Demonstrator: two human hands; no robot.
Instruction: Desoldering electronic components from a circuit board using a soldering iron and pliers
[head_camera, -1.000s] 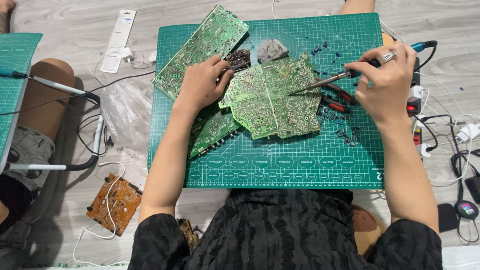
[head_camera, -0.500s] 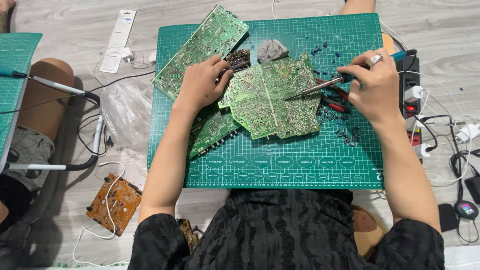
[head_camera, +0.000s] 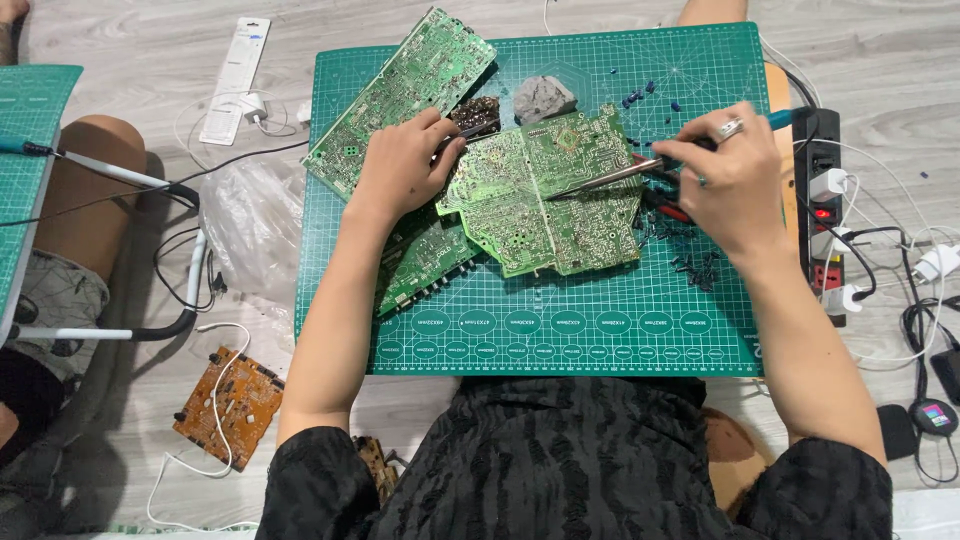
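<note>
Head view — right hand (head_camera: 728, 175) over circuit board (head_camera: 545, 195)

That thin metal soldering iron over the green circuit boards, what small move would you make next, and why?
Probably lower the thin metal soldering iron a touch onto a joint. The right hand holds it with its tip over the middle of the large green circuit board, and the left hand presses on that board's edge.
</note>
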